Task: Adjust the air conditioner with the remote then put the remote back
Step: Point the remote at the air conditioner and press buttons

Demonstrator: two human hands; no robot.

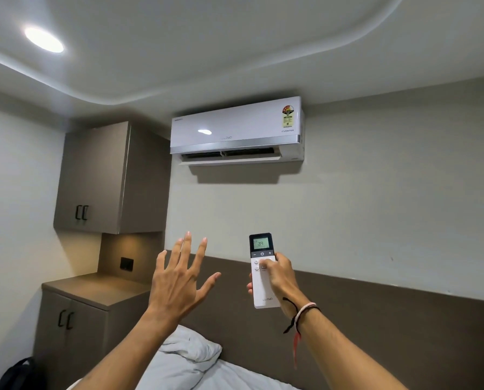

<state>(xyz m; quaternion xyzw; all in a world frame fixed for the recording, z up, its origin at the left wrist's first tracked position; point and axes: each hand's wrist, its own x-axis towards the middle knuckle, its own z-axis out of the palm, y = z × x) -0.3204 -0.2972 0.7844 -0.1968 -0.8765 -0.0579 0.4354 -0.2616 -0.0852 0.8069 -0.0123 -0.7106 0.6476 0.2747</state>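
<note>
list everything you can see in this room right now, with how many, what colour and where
Air conditioner: one, white, high on the wall, flap open.
Remote: one, white with dark top, screen lit, in right hand.
Ceiling light: one, white, upper left, lit.
Upper cabinet: one, brown, left of the air conditioner.
Lower cabinet: one, brown, below it.
Wall switch plate: one, black, above the lower cabinet.
Pillow: one, white, bottom centre.
Bag: one, black, bottom left.
Wristbands: black, pink, red, right wrist.
Left hand: open, empty.
Right hand: thumb on buttons.
</note>
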